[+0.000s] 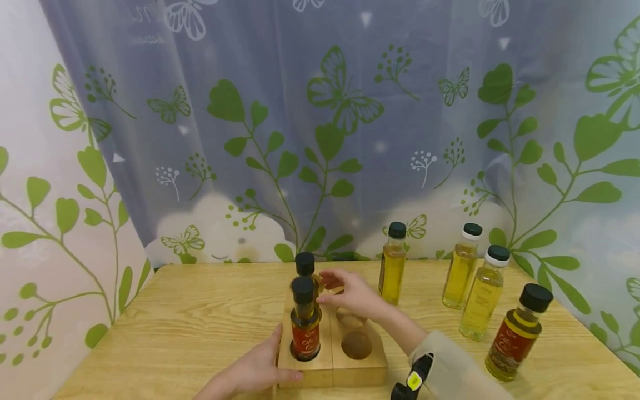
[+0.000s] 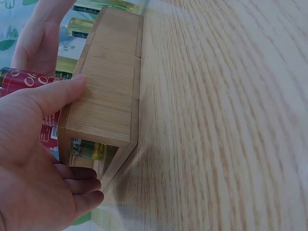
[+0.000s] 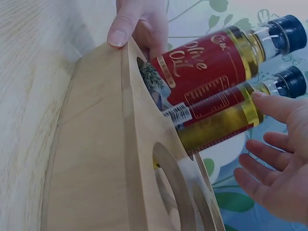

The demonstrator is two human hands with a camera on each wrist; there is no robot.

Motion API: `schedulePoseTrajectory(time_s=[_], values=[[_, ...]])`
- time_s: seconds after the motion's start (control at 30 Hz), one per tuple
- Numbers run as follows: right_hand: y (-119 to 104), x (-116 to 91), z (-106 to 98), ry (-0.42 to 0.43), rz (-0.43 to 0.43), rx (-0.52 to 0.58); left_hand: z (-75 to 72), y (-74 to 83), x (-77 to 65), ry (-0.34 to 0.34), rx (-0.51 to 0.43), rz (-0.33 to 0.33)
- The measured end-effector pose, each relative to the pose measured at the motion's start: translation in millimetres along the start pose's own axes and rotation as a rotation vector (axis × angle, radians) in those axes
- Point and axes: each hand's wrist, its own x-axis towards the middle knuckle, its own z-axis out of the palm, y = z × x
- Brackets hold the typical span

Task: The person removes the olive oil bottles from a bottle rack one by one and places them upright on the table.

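Observation:
A wooden bottle rack with round holes stands near the table's front. In its left row sit two olive oil bottles with black caps, a front one with a red label and a rear one partly hidden behind it. My left hand grips the rack's front left corner, thumb on the front face and fingers at the side. Beside the rear bottle is my right hand, fingers loosely spread; in the right wrist view one fingertip appears to touch that bottle's shoulder. Round holes show in the rack's right row.
Right of the rack, several oil bottles stand on the wooden table: one at the back, two with white collars, and a red-labelled one nearest. A patterned curtain hangs behind the table.

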Motion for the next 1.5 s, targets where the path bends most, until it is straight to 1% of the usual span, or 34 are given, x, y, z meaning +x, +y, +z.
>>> schedulePoseTrajectory(time_s=[0.23,0.33,0.37,0.43,0.47,0.5,0.57,0.6,0.7,0.77,0.83,0.93,1.1,1.27,1.4,1.47,1.5], values=[[-2.5,3.6,7.3,-0.025,0.029,-0.002,-1.1,0.8,-0.3,-0.02,-0.026,0.007],[-3.5,5.8,9.6,-0.035,0.037,-0.013,-1.3,-0.3,0.4,-0.027,-0.038,-0.006],[-3.6,6.7,10.7,-0.039,0.034,-0.018,-2.0,-1.5,1.5,-0.04,-0.032,-0.022],[-3.3,8.7,13.3,-0.05,0.024,-0.033,-1.3,-6.0,4.4,-0.04,-0.046,-0.027],[-3.2,9.4,14.8,-0.057,0.018,-0.032,-1.1,-10.3,7.2,-0.048,-0.038,-0.039],[-3.0,10.0,16.3,-0.062,0.013,-0.034,-0.4,-16.0,10.4,-0.048,-0.035,-0.037],[-3.2,10.7,19.2,-0.064,0.004,-0.035,1.2,-30.1,19.0,-0.05,-0.021,-0.038],[-3.3,10.8,20.7,-0.063,0.004,-0.036,3.2,-39.7,24.6,-0.037,-0.032,-0.033],[-3.4,11.3,24.6,-0.042,0.016,-0.04,7.3,-69.6,43.2,-0.033,-0.037,-0.038],[-3.3,11.8,26.9,-0.027,0.027,-0.041,9.4,-85.3,53.6,-0.032,-0.049,-0.047],[-3.3,12.3,28.5,-0.014,0.037,-0.041,9.9,-94.9,60.3,-0.038,-0.054,-0.051],[-3.7,13.0,29.8,0.004,0.036,-0.032,10.3,-98.8,62.8,-0.038,-0.053,-0.054],[-3.5,12.8,30.2,0.02,0.034,-0.038,11.1,-96.2,60.4,-0.027,-0.037,-0.04],[-3.4,11.7,30.2,0.029,0.048,-0.027,11.2,-97.7,60.0,-0.036,-0.033,-0.028],[-2.8,12.0,29.2,0.048,0.045,-0.013,5.1,-42.9,26.3,-0.023,-0.022,-0.025],[-3.3,13.1,27.5,0.058,0.048,-0.013,2.4,-24.8,15.6,-0.016,-0.005,-0.034],[-3.7,13.8,26.3,0.063,0.048,-0.017,1.6,-20.1,13.1,-0.013,0.003,-0.038]])
